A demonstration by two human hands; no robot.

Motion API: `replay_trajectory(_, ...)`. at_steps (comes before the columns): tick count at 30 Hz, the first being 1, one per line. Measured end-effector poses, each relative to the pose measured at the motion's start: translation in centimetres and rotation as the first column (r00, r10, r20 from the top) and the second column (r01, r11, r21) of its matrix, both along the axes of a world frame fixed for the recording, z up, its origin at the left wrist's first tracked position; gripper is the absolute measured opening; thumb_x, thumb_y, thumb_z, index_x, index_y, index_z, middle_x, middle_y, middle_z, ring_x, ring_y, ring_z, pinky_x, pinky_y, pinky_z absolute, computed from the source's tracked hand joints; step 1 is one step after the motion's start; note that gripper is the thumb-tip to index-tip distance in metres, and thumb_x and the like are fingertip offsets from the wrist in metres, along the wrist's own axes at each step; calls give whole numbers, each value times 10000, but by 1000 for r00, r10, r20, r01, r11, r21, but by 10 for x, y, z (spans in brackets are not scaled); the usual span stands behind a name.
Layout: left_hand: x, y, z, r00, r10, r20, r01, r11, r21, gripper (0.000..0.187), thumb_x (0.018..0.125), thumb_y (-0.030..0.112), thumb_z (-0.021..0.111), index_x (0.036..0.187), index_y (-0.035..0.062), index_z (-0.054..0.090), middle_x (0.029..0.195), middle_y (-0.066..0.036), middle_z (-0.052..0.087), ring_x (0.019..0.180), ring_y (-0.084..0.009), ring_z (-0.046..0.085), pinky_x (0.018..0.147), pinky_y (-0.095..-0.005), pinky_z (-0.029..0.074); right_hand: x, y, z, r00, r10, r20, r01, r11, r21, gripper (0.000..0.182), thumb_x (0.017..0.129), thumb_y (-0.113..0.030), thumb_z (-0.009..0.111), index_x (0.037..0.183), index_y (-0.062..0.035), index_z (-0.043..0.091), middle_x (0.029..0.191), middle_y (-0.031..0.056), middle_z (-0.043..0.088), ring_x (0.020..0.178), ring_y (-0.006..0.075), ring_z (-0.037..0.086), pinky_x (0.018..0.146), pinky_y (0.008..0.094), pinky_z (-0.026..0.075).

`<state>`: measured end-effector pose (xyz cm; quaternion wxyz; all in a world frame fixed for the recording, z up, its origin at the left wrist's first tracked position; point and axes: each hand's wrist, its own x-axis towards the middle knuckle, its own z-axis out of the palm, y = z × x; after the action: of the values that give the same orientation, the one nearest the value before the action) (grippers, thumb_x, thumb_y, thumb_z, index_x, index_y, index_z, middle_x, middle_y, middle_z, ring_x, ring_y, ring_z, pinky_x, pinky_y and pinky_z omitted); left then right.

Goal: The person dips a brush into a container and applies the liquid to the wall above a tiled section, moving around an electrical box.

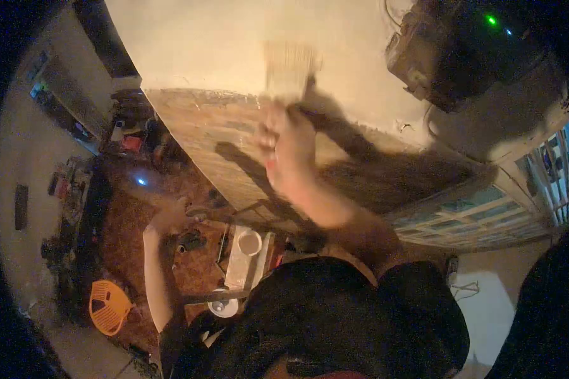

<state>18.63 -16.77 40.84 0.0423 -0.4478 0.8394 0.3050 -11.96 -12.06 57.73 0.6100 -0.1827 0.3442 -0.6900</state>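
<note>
My right hand [289, 148] is raised in the middle of the view, its fingers closed round a wide, pale paintbrush [289, 68]. The brush is smeared by motion and points up over the cream part of the wall [199, 47]. Below that cream area, the wall has a streaky brown band [215, 126]; a ragged edge divides the two. Shadows of the arm and brush fall across both. My left hand [169, 218] is lower left, away from the wall, above the reddish-brown floor. Blur hides its fingers, and I cannot make out whether it holds anything.
A dark box-shaped device [449, 63] with small lights is at upper right, near a slatted window [474, 215]. Behind me are a white bench [239, 268] with a round container [250, 242], a white round object [223, 308] and an orange plastic chair [109, 307].
</note>
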Motion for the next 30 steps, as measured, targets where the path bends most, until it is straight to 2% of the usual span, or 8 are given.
replay_trajectory(4,-36,17,61,998,30,-53,-24,993,120,409,853,278,664,1137,-5,582,1083,-215,644,949,-307,645,827,-414,504,2,34,-37,991,131,-9,-131,991,21,174,945,-267,554,908,-115,476,713,-45,409,539,51,367,400,178,254)
replay_trajectory(7,-38,18,65,977,152,152,-176,972,157,356,924,348,552,1255,219,578,1180,-152,542,1018,-340,538,887,-382,457,-2,32,4,988,153,3,-153,986,-63,157,940,-243,560,907,-121,467,735,-36,413,557,51,374,420,178,258)
replay_trajectory(10,-29,15,49,976,202,77,-212,966,151,375,915,363,565,1238,173,583,1133,-159,556,974,-328,561,865,-388,466,-6,10,4,995,95,33,-92,992,-86,138,945,-236,543,935,-125,461,774,-16,419,580,49,383,430,179,262)
replay_trajectory(13,-17,6,30,995,-34,99,34,999,-3,574,839,400,666,1211,-9,510,1132,-248,586,1079,-366,574,893,-446,467,4,38,-21,963,220,154,-249,946,207,127,938,-226,540,929,-132,455,760,-21,420,574,47,381,427,180,267)
replay_trajectory(18,-22,9,36,984,144,104,-146,989,19,486,850,388,665,1152,31,535,1143,-206,592,1004,-329,580,868,-428,472,-4,24,17,974,163,159,-155,986,-62,131,944,-234,541,894,-163,443,777,-31,426,590,41,389,418,171,273)
replay_trajectory(21,-24,11,37,983,148,110,-151,988,21,430,856,351,671,1128,43,546,1154,-173,598,976,-297,587,865,-419,472,1,23,-5,997,52,55,-58,992,111,157,938,-245,562,879,-160,444,754,-48,409,589,32,368,425,170,264)
replay_trajectory(26,-14,5,24,987,151,61,-159,976,149,586,815,364,693,1233,10,485,1160,-238,587,1069,-340,590,868,-407,486,-6,36,27,965,178,193,-167,983,-72,114,963,-246,534,963,-137,499,743,-64,371,588,28,319,444,166,243)
replay_trajectory(30,6,-5,-14,969,138,-205,-79,958,274,564,811,324,703,1237,27,484,1121,-218,606,1039,-324,606,851,-397,494,-13,35,-9,958,138,251,-170,979,113,104,968,-221,514,935,-124,496,738,-59,405,566,31,310,423,170,228)
